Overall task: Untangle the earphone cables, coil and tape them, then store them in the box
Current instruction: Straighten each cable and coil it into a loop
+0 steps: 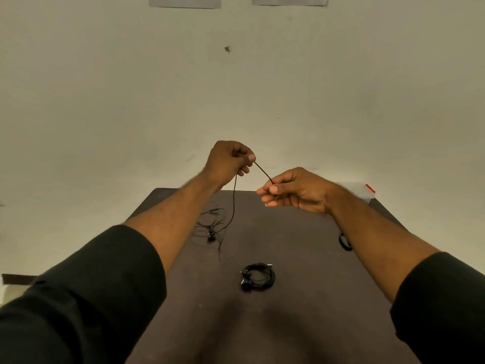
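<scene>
While a short stretch of the earphone cable [263,173] runs taut between my two hands, raised above the far half of the table [301,258], I have both ends of that stretch pinched; my left hand [228,161] is curled into a loose fist with thumb and forefinger nipping the cable at its upper end, the other fingers folded in beneath; my right hand [294,191] sits lower and to the right, its thumb pressed against the fingertips with the cable caught between them, the remaining fingers bent inward; from under my left hand the cable drops in a long thin line to the table, where the rest of it lies in a loose tangle [212,224] of loops on the left side, an earbud [210,236] showing dark among them; nearer to me, about the middle of the table, a second earphone set [258,277] lies already wound into a tight coil, well apart from the tangle; just beyond my right forearm a small black ring [345,242] rests near the right edge, partly hidden by the arm, and I cannot tell what it is; at the far right corner stands a clear plastic box [363,191] with a red clasp; my black sleeves [86,292] are pushed up to the elbows; behind the table rises a plain pale wall [236,74].
</scene>
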